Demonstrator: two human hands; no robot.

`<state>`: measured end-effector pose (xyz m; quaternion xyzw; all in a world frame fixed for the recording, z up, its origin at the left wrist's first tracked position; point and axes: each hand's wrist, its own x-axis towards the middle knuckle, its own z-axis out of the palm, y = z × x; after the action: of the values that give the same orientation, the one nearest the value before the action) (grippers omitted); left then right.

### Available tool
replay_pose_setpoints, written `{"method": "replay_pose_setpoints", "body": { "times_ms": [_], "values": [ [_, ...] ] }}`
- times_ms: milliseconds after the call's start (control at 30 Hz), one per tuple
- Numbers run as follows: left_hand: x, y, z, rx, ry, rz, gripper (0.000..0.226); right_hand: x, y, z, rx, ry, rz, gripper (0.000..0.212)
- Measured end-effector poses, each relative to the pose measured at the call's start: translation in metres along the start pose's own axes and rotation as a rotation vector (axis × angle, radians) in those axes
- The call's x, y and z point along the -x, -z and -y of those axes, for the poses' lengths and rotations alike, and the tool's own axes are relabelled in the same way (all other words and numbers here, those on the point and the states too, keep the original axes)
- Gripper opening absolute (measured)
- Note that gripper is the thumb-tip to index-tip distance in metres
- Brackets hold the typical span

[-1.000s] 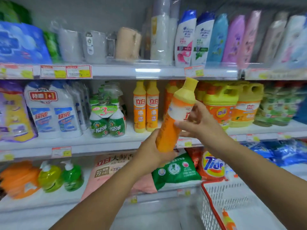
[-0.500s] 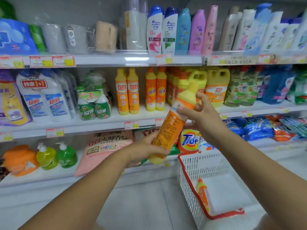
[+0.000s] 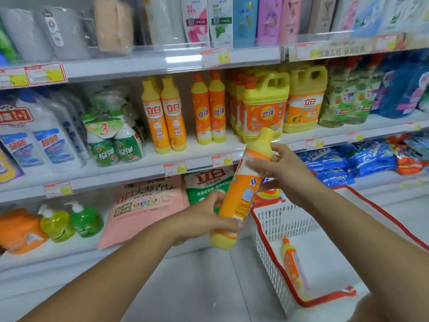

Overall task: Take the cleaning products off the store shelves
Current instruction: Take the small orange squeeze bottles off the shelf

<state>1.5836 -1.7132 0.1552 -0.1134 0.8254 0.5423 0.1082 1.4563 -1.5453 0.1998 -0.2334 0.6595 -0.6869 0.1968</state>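
Observation:
An orange and yellow dish soap bottle [image 3: 243, 191] is held tilted in front of the shelves, cap up to the right. My left hand [image 3: 204, 217] grips its lower part and my right hand [image 3: 281, 170] holds its neck just under the cap. To the right below stands a white basket with a red rim [image 3: 274, 256], and one like bottle [image 3: 291, 263] lies inside it. Two matching bottles [image 3: 164, 117] and two more orange ones [image 3: 209, 110] stand on the middle shelf [image 3: 130, 168].
Yellow jugs [image 3: 264, 105] and green bottles fill the middle shelf's right side, white and green spray bottles [image 3: 111, 140] its left. Shampoo bottles [image 3: 243, 19] stand above. Detergent bags [image 3: 148, 205] and pump bottles [image 3: 69, 221] lie on the bottom shelf. Pale floor runs beneath.
The bottle has come away from the shelf and lower, toward the basket, still in both hands. The view has shifted right and down, showing more of the basket.

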Motion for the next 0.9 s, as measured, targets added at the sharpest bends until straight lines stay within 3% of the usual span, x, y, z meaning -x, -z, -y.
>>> {"method": "replay_pose_setpoints", "body": {
  "times_ms": [67, 133, 233, 333, 467, 600, 733, 833, 900],
  "values": [
    [-0.002, 0.012, 0.007, 0.127, 0.012, 0.103, 0.083, -0.005, -0.002, -0.003, -0.033, -0.013, 0.029, 0.050],
    [-0.006, 0.016, 0.012, 0.137, -0.035, 0.089, 0.070, -0.009, -0.006, -0.002, -0.107, -0.035, 0.093, 0.039],
    [-0.012, 0.012, 0.019, 0.082, -0.092, -0.116, 0.072, -0.011, -0.014, -0.003, -0.190, -0.065, 0.160, 0.027],
    [-0.013, 0.010, 0.019, -0.056, -0.139, -0.313, 0.077, -0.013, -0.023, -0.003, 0.023, -0.043, 0.081, 0.032],
    [-0.009, 0.011, 0.019, -0.123, -0.143, -0.233, 0.070, -0.011, -0.028, -0.010, 0.040, -0.006, -0.016, 0.039],
    [-0.006, 0.011, 0.005, 0.095, -0.156, -0.162, 0.040, -0.008, -0.033, -0.017, -0.018, -0.019, -0.023, 0.055],
    [-0.014, 0.006, 0.004, 0.107, -0.187, -0.270, 0.047, -0.002, -0.042, -0.023, 0.097, -0.008, 0.001, 0.052],
    [-0.026, 0.009, 0.021, 0.131, -0.160, -0.250, 0.047, -0.005, -0.039, -0.033, 0.187, -0.041, 0.085, 0.034],
    [-0.038, 0.011, 0.044, 0.090, -0.099, -0.232, 0.055, -0.008, -0.029, -0.048, 0.346, -0.121, 0.138, 0.037]
  ]
}}
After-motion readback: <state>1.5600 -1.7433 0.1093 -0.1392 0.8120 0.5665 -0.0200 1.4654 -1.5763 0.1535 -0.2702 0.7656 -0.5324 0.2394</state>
